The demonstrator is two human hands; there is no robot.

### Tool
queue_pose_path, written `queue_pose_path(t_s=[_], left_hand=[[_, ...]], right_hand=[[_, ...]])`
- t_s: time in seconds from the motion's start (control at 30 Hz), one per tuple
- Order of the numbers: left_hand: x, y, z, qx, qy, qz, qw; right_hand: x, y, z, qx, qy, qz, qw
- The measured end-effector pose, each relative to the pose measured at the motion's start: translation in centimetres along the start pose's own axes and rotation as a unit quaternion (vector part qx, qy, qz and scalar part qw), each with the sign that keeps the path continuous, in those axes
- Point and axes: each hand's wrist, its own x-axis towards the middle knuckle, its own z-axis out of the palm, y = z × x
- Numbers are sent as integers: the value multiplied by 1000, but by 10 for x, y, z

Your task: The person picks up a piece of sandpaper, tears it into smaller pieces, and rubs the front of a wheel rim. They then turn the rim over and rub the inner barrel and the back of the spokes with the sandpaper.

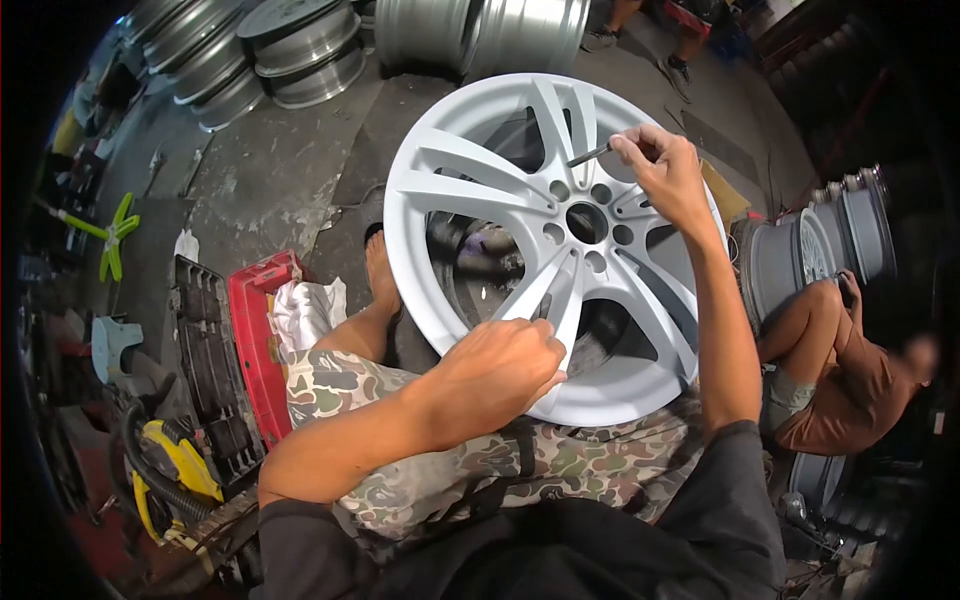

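A large white wheel rim [415, 160] lies tilted over my camouflage-clad knees, its hub hole in the middle. My right hand [655, 165] pinches a thin dark rod [590, 154], whose tip points down at a spoke above the hub. Over the lower left spokes, my left hand [508, 362] is closed with the knuckles up. A small dark piece shows at its fingers, but what it holds is mostly hidden.
Silver rims [300, 50] are stacked at the top left, more rims [785, 262] at the right. Beside them crouches a person [850, 390] in a brown shirt. A red toolbox [262, 350] with a white cloth [308, 312] stands at the left, near a yellow tool [180, 460].
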Motion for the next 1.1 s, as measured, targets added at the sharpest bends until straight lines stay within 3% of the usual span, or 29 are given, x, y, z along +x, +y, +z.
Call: queue_pose_path(t_s=[0.2,0.27,0.4,0.47,0.67,0.8,0.97,1.1], left_hand=[[0,-3,4,-12,9,7,1000],[0,-4,4,7,-3,2,1000],[1,-2,1,6,-17,-4,1000],[5,-3,3,-5,-58,-22,998],[2,-5,2,-5,-49,-41,998],[0,-3,0,-8,-43,-47,998],[0,0,-2,0,-42,-38,998],[-5,-3,-2,-3,-23,-24,999]], right_hand=[[4,25,6,-95,-56,-8,994],[0,43,16,-104,-29,-75,991],[-1,51,34,-147,-19,-112,983],[-2,58,47,-201,-75,-148,965],[9,49,39,-192,-127,-142,963],[8,48,39,-195,-98,-144,965],[19,54,50,-240,-181,-125,946],[23,38,23,-227,-153,-124,954]])
